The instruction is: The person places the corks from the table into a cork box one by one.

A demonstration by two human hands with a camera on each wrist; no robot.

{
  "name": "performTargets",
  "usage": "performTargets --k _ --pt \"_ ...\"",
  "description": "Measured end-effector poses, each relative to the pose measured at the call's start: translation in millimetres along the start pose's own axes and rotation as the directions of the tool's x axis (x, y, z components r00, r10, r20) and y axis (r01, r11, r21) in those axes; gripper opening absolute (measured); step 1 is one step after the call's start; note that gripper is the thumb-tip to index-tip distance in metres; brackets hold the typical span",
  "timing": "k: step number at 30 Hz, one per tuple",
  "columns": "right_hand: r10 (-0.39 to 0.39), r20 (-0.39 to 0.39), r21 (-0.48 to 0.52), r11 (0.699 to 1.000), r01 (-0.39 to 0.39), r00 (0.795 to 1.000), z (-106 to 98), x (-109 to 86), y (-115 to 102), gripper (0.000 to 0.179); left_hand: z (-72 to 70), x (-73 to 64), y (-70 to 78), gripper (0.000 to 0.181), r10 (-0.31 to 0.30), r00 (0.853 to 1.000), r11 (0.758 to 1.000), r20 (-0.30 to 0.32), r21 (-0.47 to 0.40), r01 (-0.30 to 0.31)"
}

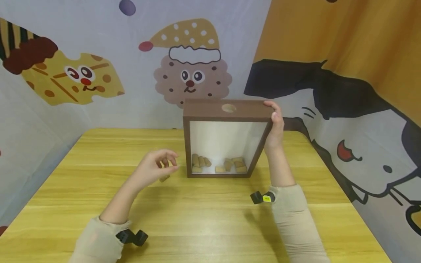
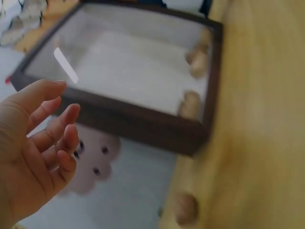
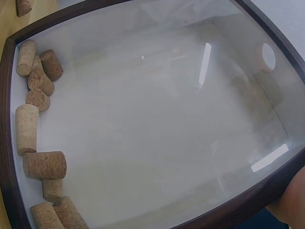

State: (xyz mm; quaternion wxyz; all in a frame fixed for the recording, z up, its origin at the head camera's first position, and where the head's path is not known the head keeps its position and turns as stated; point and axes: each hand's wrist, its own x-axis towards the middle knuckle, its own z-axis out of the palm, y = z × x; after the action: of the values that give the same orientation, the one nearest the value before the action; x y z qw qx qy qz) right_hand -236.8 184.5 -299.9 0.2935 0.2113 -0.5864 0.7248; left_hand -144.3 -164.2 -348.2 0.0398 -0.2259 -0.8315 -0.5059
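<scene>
A dark brown shadow-box frame point(image 1: 204, 109) with a clear front stands upright on the table, a round hole point(image 1: 228, 108) in its top. Several corks point(image 3: 45, 164) lie along its bottom inside, in two loose groups in the head view. My right hand point(image 1: 275, 128) grips the frame's upper right corner, thumb towards the front. Left of the frame, my left hand point(image 1: 158, 164) hovers with loosely bent fingers; the left wrist view shows nothing between them. One loose cork point(image 1: 164, 178) lies on the table just below that hand, partly hidden by it in the head view.
The wood-grain table point(image 1: 204, 226) stretches out on both sides of the frame and in front of it. Behind it hangs a cloth backdrop point(image 1: 115, 117) with cartoon figures. Small black cameras point(image 1: 131, 237) sit at both wrists.
</scene>
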Motion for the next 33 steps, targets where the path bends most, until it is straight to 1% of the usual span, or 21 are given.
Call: performTargets --k 3,5,8,12,16,23,27,33 --pt "-0.003 0.001 -0.002 1.0 0.003 1.0 0 -0.1 -1 0.057 -3.3 -9.6 -20.2 0.029 -0.022 1.0 1.0 -0.009 0.003 0.022" --pt "-0.001 0.002 -0.003 1.0 0.001 1.0 0 -0.5 -1 0.057 -5.3 -15.3 -32.4 0.03 -0.036 0.999 0.999 -0.007 0.02 0.036" --pt "0.001 0.0 -0.011 1.0 -0.001 1.0 1 -1.0 -1 0.055 -7.5 -21.7 -49.2 0.032 -0.078 0.997 0.997 0.003 0.029 0.078" --pt "0.005 -0.004 -0.025 1.0 -0.005 1.0 0 -0.9 -2 0.058 -8.7 -24.9 -68.8 0.037 -0.137 0.99 0.99 0.015 0.023 0.137" --pt "0.01 0.003 -0.018 1.0 -0.01 1.0 0 -0.3 -2 0.061 -9.3 -26.6 -84.6 0.04 -0.16 0.987 0.986 0.017 0.041 0.159" --pt "0.013 0.018 -0.008 1.0 -0.013 1.0 1 -0.2 -1 0.061 -7.8 -30.9 -104.2 0.037 -0.151 0.989 0.987 0.008 0.054 0.15" --pt "0.012 0.015 -0.004 1.0 -0.012 1.0 0 0.1 0 0.057 -3.7 -30.5 -109.1 0.037 -0.146 0.989 0.986 -0.007 0.084 0.146" --pt "0.005 0.013 -0.016 1.0 -0.005 1.0 -1 0.2 0 0.063 2.8 -27.4 -112.7 0.038 -0.134 0.991 0.982 -0.003 0.134 0.133"
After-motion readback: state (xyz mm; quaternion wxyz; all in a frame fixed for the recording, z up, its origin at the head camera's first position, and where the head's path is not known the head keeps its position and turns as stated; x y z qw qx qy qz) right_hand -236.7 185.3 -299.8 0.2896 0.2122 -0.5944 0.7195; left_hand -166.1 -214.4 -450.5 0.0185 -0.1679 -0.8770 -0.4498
